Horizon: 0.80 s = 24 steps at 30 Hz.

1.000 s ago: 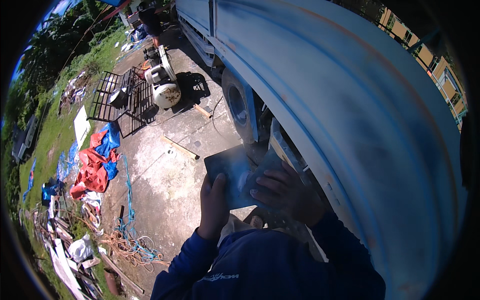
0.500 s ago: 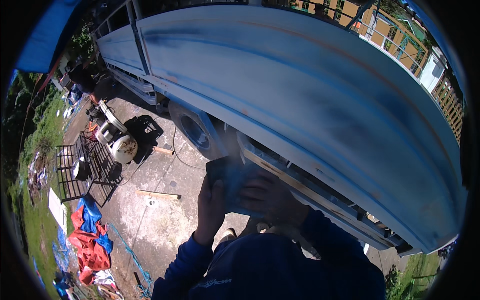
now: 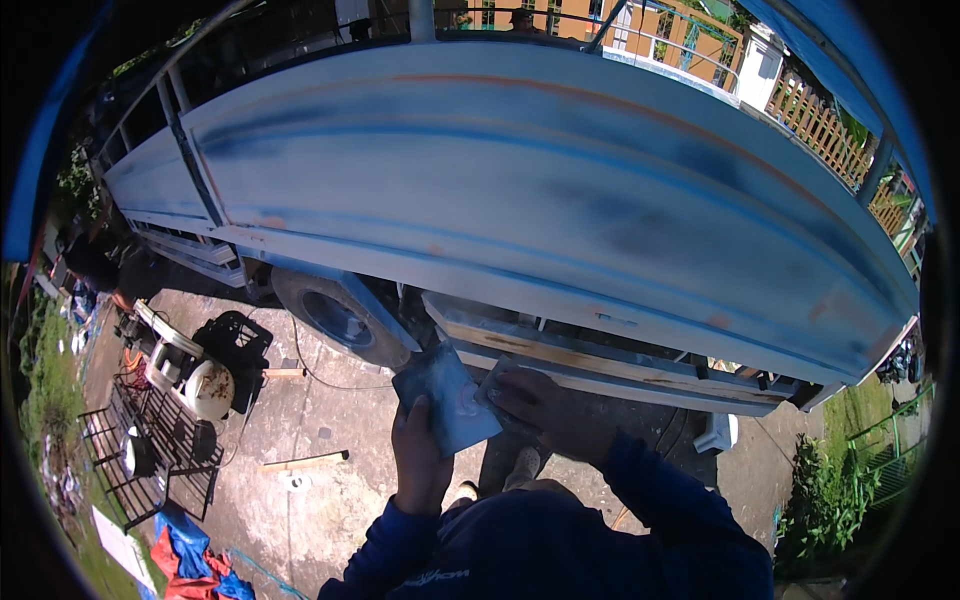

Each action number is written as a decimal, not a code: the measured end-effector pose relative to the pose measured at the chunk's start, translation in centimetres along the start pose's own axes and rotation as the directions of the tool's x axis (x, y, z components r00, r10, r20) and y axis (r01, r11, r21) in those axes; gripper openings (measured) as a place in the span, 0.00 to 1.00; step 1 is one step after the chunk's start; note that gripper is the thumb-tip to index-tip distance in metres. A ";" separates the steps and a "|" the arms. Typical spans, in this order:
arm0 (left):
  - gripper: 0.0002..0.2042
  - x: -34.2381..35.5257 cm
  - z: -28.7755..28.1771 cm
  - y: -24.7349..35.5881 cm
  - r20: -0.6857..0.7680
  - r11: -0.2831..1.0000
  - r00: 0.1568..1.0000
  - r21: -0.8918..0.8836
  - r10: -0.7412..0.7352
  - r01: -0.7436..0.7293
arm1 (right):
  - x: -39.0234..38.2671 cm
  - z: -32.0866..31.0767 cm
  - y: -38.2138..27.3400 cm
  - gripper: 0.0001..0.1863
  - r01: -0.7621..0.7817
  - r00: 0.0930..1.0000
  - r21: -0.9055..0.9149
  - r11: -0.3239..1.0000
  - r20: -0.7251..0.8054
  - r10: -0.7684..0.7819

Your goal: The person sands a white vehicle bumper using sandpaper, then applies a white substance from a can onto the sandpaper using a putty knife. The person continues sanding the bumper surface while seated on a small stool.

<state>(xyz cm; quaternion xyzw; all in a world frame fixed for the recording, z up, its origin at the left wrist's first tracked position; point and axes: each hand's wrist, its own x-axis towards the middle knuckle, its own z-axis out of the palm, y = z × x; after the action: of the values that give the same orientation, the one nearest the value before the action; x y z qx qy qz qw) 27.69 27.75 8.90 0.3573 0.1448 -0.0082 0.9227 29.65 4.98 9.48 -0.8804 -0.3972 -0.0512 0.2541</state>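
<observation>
My left hand [image 3: 422, 455] grips a flat rectangular board [image 3: 425, 385] by its near left edge, thumb on top. The board is blue-grey and worn, with a small pinkish smear near its right side. At the board's right edge is my right hand [image 3: 535, 405], closed round a small flat greyish piece [image 3: 488, 382] that looks like a putty spreader; the fingers hide most of it. Both hands are in front of my body, below the long side panel [image 3: 480, 180] of a truck. That panel is patchy grey and blue with an orange-brown line along the top.
A truck wheel [image 3: 340, 318] and lower rails [image 3: 560, 355] lie just beyond my hands. On the concrete at left are an air compressor [image 3: 208, 388], a black metal frame [image 3: 150, 455], a wooden stick [image 3: 305, 461] and red-blue tarps [image 3: 190, 555]. A cable crosses the ground. Plants [image 3: 825, 495] grow at right.
My view has swung rightward, so the truck and ground sit further left. The board now tilts face-up into the light, and my right hand has moved from over it to its right edge.
</observation>
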 end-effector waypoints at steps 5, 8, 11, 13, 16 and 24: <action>0.17 -0.8 -1.1 1.3 0.190 0.811 0.955 0.507 0.226 -0.292 | -0.7 -3.0 -0.7 0.40 0.038 0.996 -0.326 0.945 -0.066 -0.063; 0.18 -0.7 -0.6 1.8 0.216 0.821 0.950 0.484 0.225 -0.304 | -0.5 -2.2 -2.3 0.39 0.127 0.987 -0.320 0.939 -0.056 -0.153; 0.18 -0.4 -0.6 1.8 0.173 0.863 0.973 0.457 0.153 -0.217 | -0.6 -3.4 -2.5 0.36 0.067 0.995 -0.369 0.927 -0.039 -0.088; 0.18 -0.4 -0.2 1.7 0.205 0.861 0.960 0.434 0.192 -0.264 | 0.1 -2.3 -3.5 0.34 0.146 0.988 -0.337 0.930 -0.003 -0.156; 0.18 -0.1 -1.2 1.6 0.280 0.813 0.953 0.524 0.119 -0.255 | -0.1 -4.5 -3.6 0.28 0.110 0.994 -0.439 0.892 0.036 -0.105; 0.19 -1.3 0.4 1.3 0.280 0.574 0.877 0.670 0.391 -0.470 | -0.7 -0.1 -5.5 0.22 0.231 0.973 -0.251 0.940 0.059 -0.223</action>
<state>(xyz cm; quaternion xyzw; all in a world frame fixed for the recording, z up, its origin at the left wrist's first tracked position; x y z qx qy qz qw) 26.73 28.36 10.43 0.7130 -0.0082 0.1424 0.6865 25.23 7.50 11.57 -0.8549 -0.4897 -0.1180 0.1245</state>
